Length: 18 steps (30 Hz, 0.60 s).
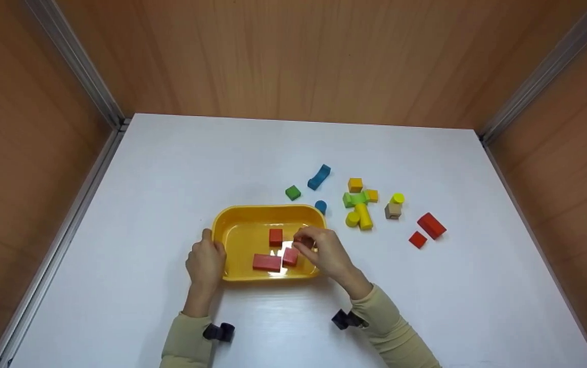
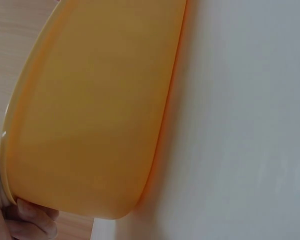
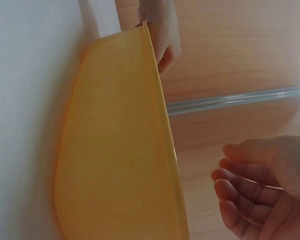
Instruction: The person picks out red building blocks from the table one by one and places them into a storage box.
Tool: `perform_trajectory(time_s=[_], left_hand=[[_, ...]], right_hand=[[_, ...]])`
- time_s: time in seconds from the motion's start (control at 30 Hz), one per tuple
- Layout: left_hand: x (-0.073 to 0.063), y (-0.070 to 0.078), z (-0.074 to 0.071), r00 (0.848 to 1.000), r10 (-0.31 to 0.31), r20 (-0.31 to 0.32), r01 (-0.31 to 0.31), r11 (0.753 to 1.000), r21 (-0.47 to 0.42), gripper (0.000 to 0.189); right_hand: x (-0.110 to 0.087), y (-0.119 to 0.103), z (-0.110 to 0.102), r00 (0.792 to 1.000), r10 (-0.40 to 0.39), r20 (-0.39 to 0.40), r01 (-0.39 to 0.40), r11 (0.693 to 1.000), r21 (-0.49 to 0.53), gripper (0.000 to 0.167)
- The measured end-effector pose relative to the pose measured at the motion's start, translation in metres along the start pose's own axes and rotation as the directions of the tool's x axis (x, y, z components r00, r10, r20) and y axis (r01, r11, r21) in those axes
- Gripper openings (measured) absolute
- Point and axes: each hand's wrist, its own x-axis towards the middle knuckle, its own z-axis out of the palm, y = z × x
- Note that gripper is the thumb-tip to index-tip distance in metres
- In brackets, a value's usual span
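A yellow plastic tray (image 1: 239,208) stands at the front middle of the white table. My left hand (image 1: 206,260) grips its left rim, with the fingertips under the rim in the left wrist view. Inside lie a small red block (image 1: 276,237), a long red block (image 1: 266,262) and a pinkish-red block (image 1: 290,256). My right hand (image 1: 328,253) hovers above the tray's right end, fingers loosely bent, thumb apart from them. Beneath it another red block shows in part, mostly hidden by the fingers. In the right wrist view this hand (image 3: 260,190) holds nothing and is above rim height.
Behind the tray lie a green cube (image 1: 293,192), a blue curved block (image 1: 319,177) and a blue cylinder (image 1: 321,206). Yellow, orange, light green (image 1: 357,199) and plain wood (image 1: 393,210) blocks cluster to the right. Farther right are two red blocks (image 1: 431,225). Wooden walls enclose the table.
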Motion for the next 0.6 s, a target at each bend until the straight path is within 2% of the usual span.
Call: perform_trajectory(time_s=[0.2,0.4,0.6], left_hand=[[-0.001,0.0,0.0,1.0,0.002,0.002,-0.002,1.0,-0.011,0.021],[0.0,0.0,0.0,1.0,-0.002,0.016,0.002,1.0,-0.013,0.021],[0.0,0.0,0.0,1.0,-0.002,0.017,0.002,1.0,-0.013,0.023]], right_hand=[[-0.009,0.013,-0.013,0.997,0.018,-0.08,-0.017,1.0,0.009,0.016],[-0.017,0.031,-0.028,0.982,0.029,-0.188,-0.031,1.0,-0.003,0.017],[-0.029,0.051,-0.042,0.969,0.064,-0.237,-0.07,0.997,-0.016,0.021]])
